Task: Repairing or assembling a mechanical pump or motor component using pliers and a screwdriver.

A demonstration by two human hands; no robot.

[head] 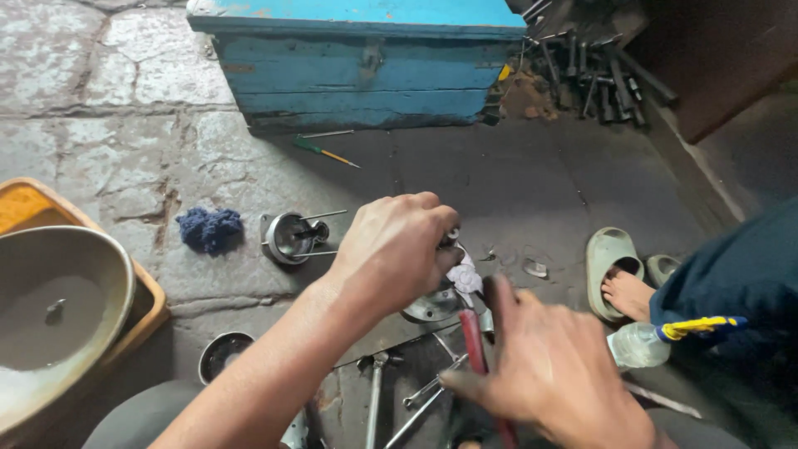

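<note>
Red-handled tool sits clamped between the right hand's fingers. Left hand fingers curl tight around a metal part beneath them, white rag just beside.

Hands: two, left hand and right hand
Blue box: one
Screwdriver: one
Blue rag: one
White rag: one
Sandals: two, near sandal and far sandal
Bottle: one
Basin: one
Orange tray: one
Red-handled tool: one
Rods in far corner: many, cannot tell exactly
</note>
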